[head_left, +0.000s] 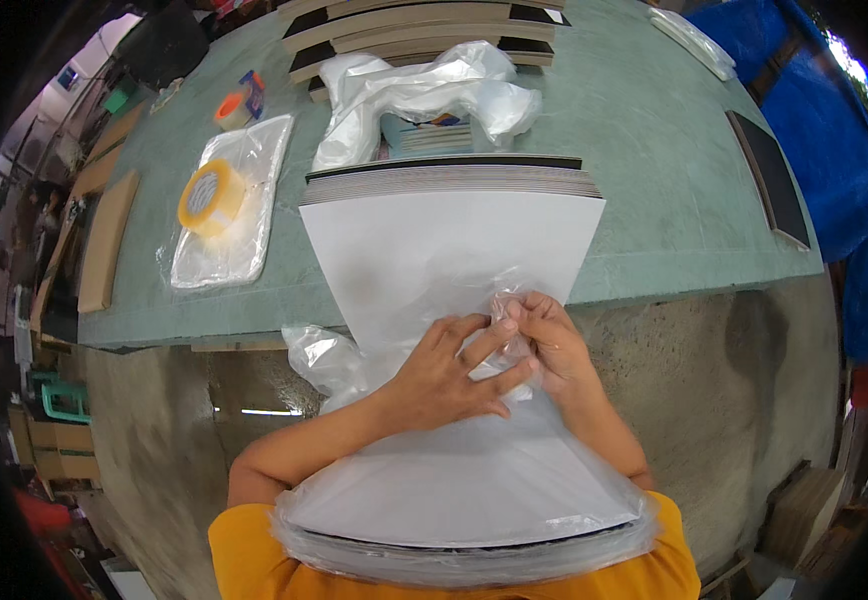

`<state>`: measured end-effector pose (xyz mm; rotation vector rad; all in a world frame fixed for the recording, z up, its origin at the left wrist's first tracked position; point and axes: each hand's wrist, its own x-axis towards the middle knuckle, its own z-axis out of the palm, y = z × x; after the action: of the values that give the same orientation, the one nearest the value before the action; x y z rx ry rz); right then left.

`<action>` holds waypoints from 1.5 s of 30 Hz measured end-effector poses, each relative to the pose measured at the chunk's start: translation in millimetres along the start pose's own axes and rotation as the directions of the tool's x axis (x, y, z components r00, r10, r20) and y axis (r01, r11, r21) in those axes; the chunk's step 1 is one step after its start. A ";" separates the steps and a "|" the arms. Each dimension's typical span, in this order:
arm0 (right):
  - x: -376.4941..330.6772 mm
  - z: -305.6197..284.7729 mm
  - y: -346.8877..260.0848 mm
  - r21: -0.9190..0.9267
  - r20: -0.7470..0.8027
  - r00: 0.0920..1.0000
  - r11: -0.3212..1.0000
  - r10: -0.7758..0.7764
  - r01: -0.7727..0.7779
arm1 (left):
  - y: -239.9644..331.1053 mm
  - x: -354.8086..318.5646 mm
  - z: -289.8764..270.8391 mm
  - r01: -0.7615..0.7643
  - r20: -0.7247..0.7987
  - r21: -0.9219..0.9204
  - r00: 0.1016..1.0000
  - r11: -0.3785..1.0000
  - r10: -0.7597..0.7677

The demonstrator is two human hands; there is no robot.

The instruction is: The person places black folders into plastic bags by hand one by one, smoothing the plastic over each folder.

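Clear plastic film [514, 345] is bunched over a thick stack of white sheets [454, 235]. The stack leans from the table's near edge toward my body, and a plastic bag [404, 560] wraps its lower end against my chest. My right hand [551, 345] pinches a fold of the film between thumb and fingers. My left hand [454, 370] meets it from the left, thumb and forefinger at the same fold, the other fingers spread over the film. What lies under the left palm is hidden. Loose plastic [324, 360] bulges out at the stack's left side.
On the green table [674, 200], a tape roll [211, 197] lies on flat plastic bags [254, 240]. Behind it stands an orange-cored tape roll [232, 112]. Crumpled plastic [424, 85] sits before stacked boards [424, 35]. A dark panel [769, 180] lies at right.
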<state>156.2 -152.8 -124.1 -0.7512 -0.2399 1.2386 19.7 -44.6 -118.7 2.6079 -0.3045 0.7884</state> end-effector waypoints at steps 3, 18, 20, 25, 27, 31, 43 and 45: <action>4.9 -26.4 -7.9 -0.013 -0.167 0.973 0.987 -0.158 0.158 | 1.9 -37.5 14.4 -0.107 -0.025 0.069 0.994 0.992 0.109; 0.5 -14.8 -42.2 -0.315 -0.101 0.975 0.936 -0.197 0.157 | -6.7 -31.8 68.2 0.367 0.741 -0.382 0.670 0.848 0.044; -4.0 -10.8 -38.7 -0.289 -0.094 0.988 0.953 -0.124 0.092 | 4.4 -19.6 41.5 0.312 0.395 -0.685 0.918 0.658 -0.025; -7.0 -1.0 -40.6 -0.347 0.117 0.992 0.934 -0.045 0.084 | -8.5 15.8 -42.7 0.453 0.409 -0.889 0.714 -0.072 -0.568; -6.5 1.4 -38.5 -0.449 0.080 0.994 0.888 -0.072 0.100 | -13.4 30.9 -52.6 0.490 0.336 -0.861 0.749 0.136 -0.571; 2.0 12.7 -15.0 -0.349 -0.005 0.990 0.928 -0.139 0.129 | -10.2 36.9 -38.6 0.641 0.408 -0.672 0.738 0.370 -0.537; 0.2 24.5 -26.4 -0.494 0.112 0.992 0.863 -0.053 0.102 | -19.9 -3.5 -127.8 0.754 -0.646 -0.301 0.289 0.584 -0.707; -1.7 62.3 -32.6 -0.607 0.273 0.960 0.765 -0.052 0.215 | 10.8 19.0 -100.0 0.293 -0.205 -0.290 0.911 0.911 -0.358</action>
<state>146.3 -134.5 -56.9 -1.1386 -0.9389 1.1064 -16.4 -12.8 -28.3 2.2044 0.1035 0.8843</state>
